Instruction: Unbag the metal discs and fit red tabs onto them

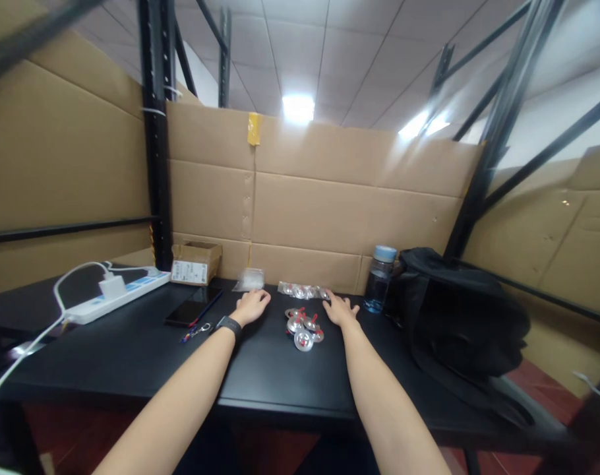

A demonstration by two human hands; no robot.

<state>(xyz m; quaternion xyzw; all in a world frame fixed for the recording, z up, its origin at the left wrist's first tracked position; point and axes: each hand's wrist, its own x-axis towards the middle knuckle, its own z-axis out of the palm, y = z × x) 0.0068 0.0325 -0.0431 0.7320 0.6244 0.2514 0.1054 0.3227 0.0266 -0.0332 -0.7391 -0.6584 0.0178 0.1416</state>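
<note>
Both my arms reach forward over a black table (132, 356). My left hand (251, 306), with a dark watch on its wrist, rests on the table with fingers curled; nothing shows in it. My right hand (340, 309) lies flat with fingers spread, just right of a small pile of round silver parts with red pieces (303, 326). A clear bag with more silver parts (304, 290) lies just beyond the pile. A second small clear bag (250, 280) sits just beyond my left hand.
A dark phone (188, 310) and a pen with keyring lie left of my left hand. A white power strip (119, 295) and small cardboard box (197, 262) sit at back left. A water bottle (380, 278) and black bag (458, 316) stand right. Cardboard walls surround the table.
</note>
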